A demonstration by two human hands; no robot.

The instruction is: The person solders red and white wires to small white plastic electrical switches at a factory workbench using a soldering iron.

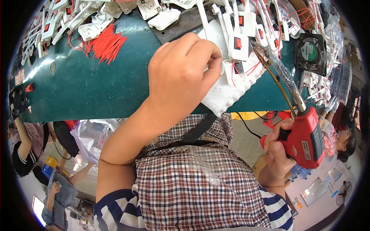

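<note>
My right hand point(278, 148) is wrapped around a red and black soldering gun point(308, 138), a finger at its trigger. The gun's long metal tip and a thin brown tube beside it reach up toward the white plastic housings. My left hand point(183, 71) is closed in a pinch over a white foam sheet point(227, 92); its fingers hide what they hold. Just right of those fingertips lies a white housing point(234, 71) with a black part and thin red wires. Beyond it sits a white housing with a red rocker switch point(238, 43).
Cut red wires point(104, 44) lie in a pile on the green table point(96, 90). Many white housings point(165, 19) crowd the far edge. A black fan point(310, 54) stands at the right. Other people, one with a dark sleeve point(19, 154), are at both sides.
</note>
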